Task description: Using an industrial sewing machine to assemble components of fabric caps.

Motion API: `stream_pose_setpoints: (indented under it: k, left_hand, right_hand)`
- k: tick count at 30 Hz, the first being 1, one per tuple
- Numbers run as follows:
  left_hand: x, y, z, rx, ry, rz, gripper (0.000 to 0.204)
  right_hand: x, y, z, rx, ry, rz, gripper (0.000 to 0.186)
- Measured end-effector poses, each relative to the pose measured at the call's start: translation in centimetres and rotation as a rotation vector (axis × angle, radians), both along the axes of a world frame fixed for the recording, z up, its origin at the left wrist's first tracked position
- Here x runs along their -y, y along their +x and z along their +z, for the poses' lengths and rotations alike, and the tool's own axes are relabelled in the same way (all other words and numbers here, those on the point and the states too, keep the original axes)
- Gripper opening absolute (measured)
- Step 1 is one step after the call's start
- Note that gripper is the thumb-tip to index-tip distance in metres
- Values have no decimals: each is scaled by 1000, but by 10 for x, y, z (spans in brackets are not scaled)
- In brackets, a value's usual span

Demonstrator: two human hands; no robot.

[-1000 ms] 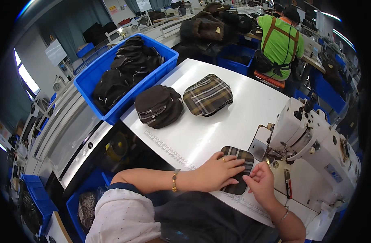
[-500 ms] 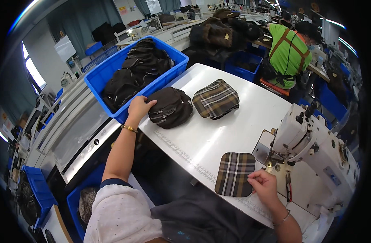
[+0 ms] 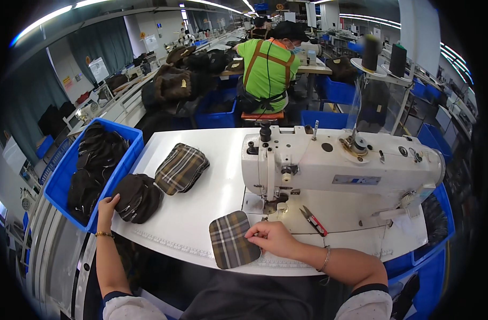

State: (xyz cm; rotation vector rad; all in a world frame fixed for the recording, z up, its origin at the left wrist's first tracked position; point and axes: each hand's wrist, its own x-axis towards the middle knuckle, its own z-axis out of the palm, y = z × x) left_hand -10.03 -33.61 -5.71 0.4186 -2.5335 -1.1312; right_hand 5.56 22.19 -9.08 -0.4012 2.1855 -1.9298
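Observation:
At the table's left end, my left hand has its fingers closed on the edge of a dark zippered fabric piece, which lies bunched in a pile. My right hand pinches the right edge of a plaid fabric panel with rounded corners, lying flat near the table's front edge. Farther back, a stack of similar plaid panels sits beside the dark pile. The sewing machine stands behind my right hand, its needle area just beyond the panel. Red-handled thread snips lie on the machine bed.
A blue bin of dark fabric pieces stands at the left against the white table. A ruler strip runs along the front edge. Thread cones rise behind the machine. A co-worker in green sits beyond the table.
My view has swung to the right, bringing the whole sewing machine into sight. Both hands keep their places, left at the dark piece and right on the plaid panel.

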Motion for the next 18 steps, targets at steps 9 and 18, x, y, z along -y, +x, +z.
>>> stream_pose_setpoints:
  k: [9, 18]
  left_hand:
    - [16, -22, 4, -568, 309, 50, 23]
    - [-123, 52, 135, -194, 936, -269, 50]
  right_hand:
    - [4, -1, 1, -47, 23, 3, 11]
    - [0, -5, 1, -20, 60, 13, 13]
